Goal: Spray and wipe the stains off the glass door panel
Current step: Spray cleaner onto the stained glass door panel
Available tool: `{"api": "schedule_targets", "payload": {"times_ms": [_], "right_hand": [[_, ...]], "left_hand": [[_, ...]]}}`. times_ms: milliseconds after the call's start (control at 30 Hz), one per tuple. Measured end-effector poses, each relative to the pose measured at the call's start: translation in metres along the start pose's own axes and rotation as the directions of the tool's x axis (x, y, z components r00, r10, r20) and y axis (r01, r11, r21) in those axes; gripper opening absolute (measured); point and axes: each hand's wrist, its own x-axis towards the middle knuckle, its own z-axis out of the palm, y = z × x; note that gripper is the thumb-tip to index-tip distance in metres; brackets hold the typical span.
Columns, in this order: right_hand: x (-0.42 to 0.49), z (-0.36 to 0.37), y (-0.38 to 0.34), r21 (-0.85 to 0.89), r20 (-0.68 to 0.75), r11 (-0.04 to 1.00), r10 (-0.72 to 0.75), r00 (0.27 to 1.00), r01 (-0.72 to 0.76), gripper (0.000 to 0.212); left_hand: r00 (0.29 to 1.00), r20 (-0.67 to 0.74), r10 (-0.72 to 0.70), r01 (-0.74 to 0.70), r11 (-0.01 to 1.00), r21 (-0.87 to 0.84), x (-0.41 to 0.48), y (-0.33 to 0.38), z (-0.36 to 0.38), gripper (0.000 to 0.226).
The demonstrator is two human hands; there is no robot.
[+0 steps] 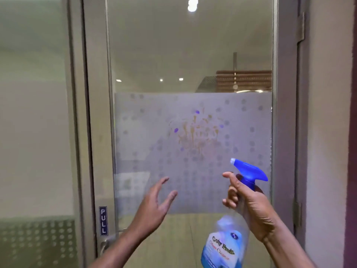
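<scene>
The right hand (249, 206) is gripping the spray bottle (229, 238) by its neck, blue nozzle aiming up-left at the glass door panel (193, 55), where yellow and purple stains (195, 132) are sitting on the frosted band (dotted pattern); the left hand (154, 204) is hovering open and empty nearby

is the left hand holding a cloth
No, the left hand is empty with its fingers spread open near the glass, while the right hand holds the spray bottle.
</scene>
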Motion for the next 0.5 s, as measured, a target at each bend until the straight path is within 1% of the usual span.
{"api": "schedule_targets", "payload": {"times_ms": [67, 100, 167, 233, 300, 433, 500], "right_hand": [[0.028, -0.019, -0.006, -0.003, -0.018, 1.0, -0.021, 1.0, 0.021, 0.031], [0.041, -0.027, -0.01, -0.009, -0.026, 1.0, -0.028, 0.999, 0.027, 0.033], [0.065, -0.042, -0.016, -0.028, -0.036, 0.999, -0.043, 0.998, 0.042, 0.035], [0.087, -0.054, -0.021, -0.049, -0.041, 0.997, -0.066, 0.997, 0.064, 0.033], [0.107, -0.066, -0.025, -0.076, -0.06, 0.994, -0.085, 0.995, 0.08, 0.041], [0.137, -0.084, -0.024, -0.076, -0.095, 0.99, -0.122, 0.988, 0.115, 0.067], [0.146, -0.087, -0.021, -0.067, -0.115, 0.989, -0.136, 0.984, 0.129, 0.07]], "left_hand": [[0.982, -0.162, 0.097, -0.067, 0.981, 0.181, 0.039, -0.009, 0.01, 0.052], [0.97, -0.211, 0.121, -0.062, 0.962, 0.267, 0.057, -0.013, 0.013, 0.053], [0.949, -0.297, 0.11, 0.008, 0.929, 0.37, 0.089, -0.021, 0.019, 0.059], [0.923, -0.364, 0.125, 0.044, 0.906, 0.422, 0.113, -0.028, 0.023, 0.063], [0.904, -0.389, 0.176, 0.033, 0.879, 0.476, 0.134, -0.036, 0.025, 0.065], [0.881, -0.389, 0.268, -0.007, 0.831, 0.557, 0.173, -0.049, 0.026, 0.069], [0.872, -0.389, 0.297, -0.012, 0.807, 0.59, 0.193, -0.056, 0.025, 0.071]]}}
